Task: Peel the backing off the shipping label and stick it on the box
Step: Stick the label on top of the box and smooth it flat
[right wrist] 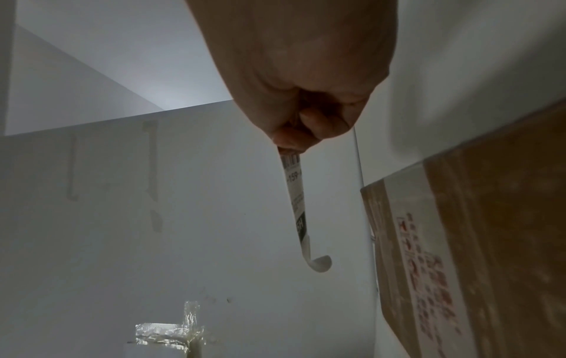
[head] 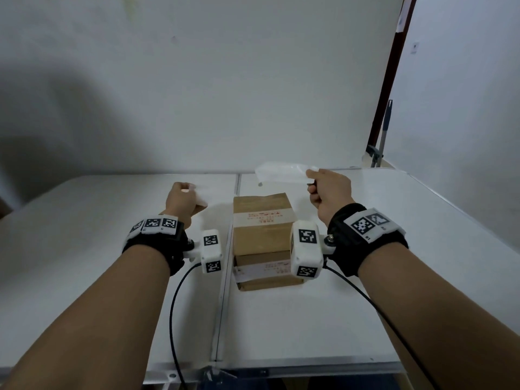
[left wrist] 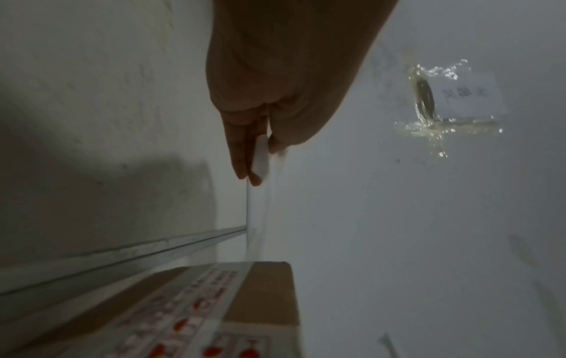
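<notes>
Right hand (head: 327, 192) raised above the far right corner of the brown cardboard box (head: 263, 218), thumb and curled fingers pinching one end of a white printed shipping label (head: 281, 172). Label held in the air, stretching leftward from the pinch, clear of the box and of the white worktop (head: 365, 277). In the right wrist view the same label (right wrist: 296, 198) seen nearly edge-on, black barcode and digits on it, free end curled into a hook.

Left hand (head: 183, 202) to the left of the box, low over the worktop, fingers closed round a thin translucent white backing sheet (head: 201, 199). In the left wrist view the sheet (left wrist: 260, 193) pinched between thumb and fingers (left wrist: 242, 150), trailing down from the hand toward the top of the box (left wrist: 214, 310). Hands well apart, box between them.

Box upright on the worktop just right of the metal seam (head: 225, 263) joining two panels, pale tape with red print (head: 263, 218) across the top. Beneath its near edge a second flatter cardboard piece (head: 267, 274) with similar tape. Black wrist straps with white marker blocks (head: 306, 249) on both forearms, black cables (head: 174, 305) running back toward the near edge. Plain white wall (head: 225, 94) behind; a clump of clear tape and a paper note (left wrist: 453, 101) stuck on it.
</notes>
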Demonstrator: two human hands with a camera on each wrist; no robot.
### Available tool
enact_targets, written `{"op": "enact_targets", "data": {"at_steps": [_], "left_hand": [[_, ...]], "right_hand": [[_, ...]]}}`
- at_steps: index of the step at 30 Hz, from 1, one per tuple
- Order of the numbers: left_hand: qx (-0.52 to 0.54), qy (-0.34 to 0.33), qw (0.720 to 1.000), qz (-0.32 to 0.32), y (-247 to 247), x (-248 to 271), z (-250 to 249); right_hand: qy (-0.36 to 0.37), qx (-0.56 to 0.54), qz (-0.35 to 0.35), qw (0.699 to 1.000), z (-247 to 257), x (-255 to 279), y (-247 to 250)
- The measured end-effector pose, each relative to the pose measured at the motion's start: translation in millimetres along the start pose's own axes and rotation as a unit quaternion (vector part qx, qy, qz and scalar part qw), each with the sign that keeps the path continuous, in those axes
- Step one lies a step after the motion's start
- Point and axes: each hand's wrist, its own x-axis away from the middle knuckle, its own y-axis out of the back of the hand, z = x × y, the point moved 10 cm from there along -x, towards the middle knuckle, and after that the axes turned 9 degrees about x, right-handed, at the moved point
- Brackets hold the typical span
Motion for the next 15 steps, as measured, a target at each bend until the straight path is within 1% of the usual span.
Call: {"op": "enact_targets", "data": {"at_steps": [2,5,7,8,10,12,14,15], "left_hand": [[-0.083,-0.022,0.996,0.010,-1.6,-2.3,-5.2],[-0.202,-0.022,0.978,0.046,-11.9,6.4,-12.4],[-0.260,-0.026,0.963,0.057,-19.5,14.6,-19.8],[-0.276,-0.041,0.959,0.055,-23.8,19.5,-28.0],[-0.273,-0.105,0.955,0.052,-37.0,34.7,-55.6],[-0.265,-0.208,0.939,0.069,-59.3,58.3,-92.7],[-0.271,-0.319,0.902,0.100,-87.2,89.9,-130.3],[-0.283,-0.372,0.875,0.130,-103.4,109.4,-144.8]], "right_hand": [[0.000,-0.001,0.003,1.000,0.7,0.5,-1.7],[0.000,-0.001,0.006,1.000,0.6,1.5,-3.1],[0.004,0.000,0.010,1.000,1.0,2.8,-4.8],[0.006,0.001,0.014,1.000,1.6,3.9,-5.7],[0.008,0.004,0.023,1.000,2.3,5.5,-7.5],[0.010,0.007,0.030,0.999,3.3,6.1,-8.3],[0.008,0.009,0.030,0.999,4.8,6.9,-7.4],[0.009,0.010,0.031,0.999,6.5,7.2,-6.3]]}}
